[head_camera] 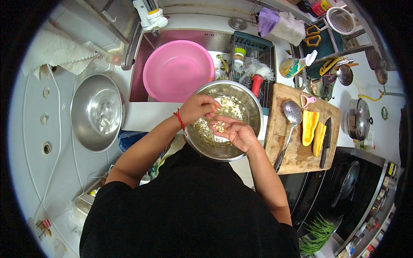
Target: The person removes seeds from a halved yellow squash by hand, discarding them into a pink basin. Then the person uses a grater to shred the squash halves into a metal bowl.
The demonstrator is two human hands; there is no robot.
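A stainless steel basin (255, 106) with water and many pale seeds (229, 104) stands at the counter's front edge, before my body. Over it, palm up, is my right hand (237, 132), with several seeds lying on its fingers. My left hand (201, 108), with a red cord on the wrist, is above the basin's left part; its thumb and fingertips pinch a small orange bit (215, 105), perhaps pulp. To the right, two halved pieces of orange-fleshed squash (309, 128) lie on a wooden cutting board (277, 135).
Behind the basin, a pink plastic tub (179, 69) sits in the sink beside a green rack (251, 40). The board also bears a slotted skimmer (292, 112), a pink peeler (308, 100) and a black knife (326, 138). A large metal bowl (96, 113) stands at left.
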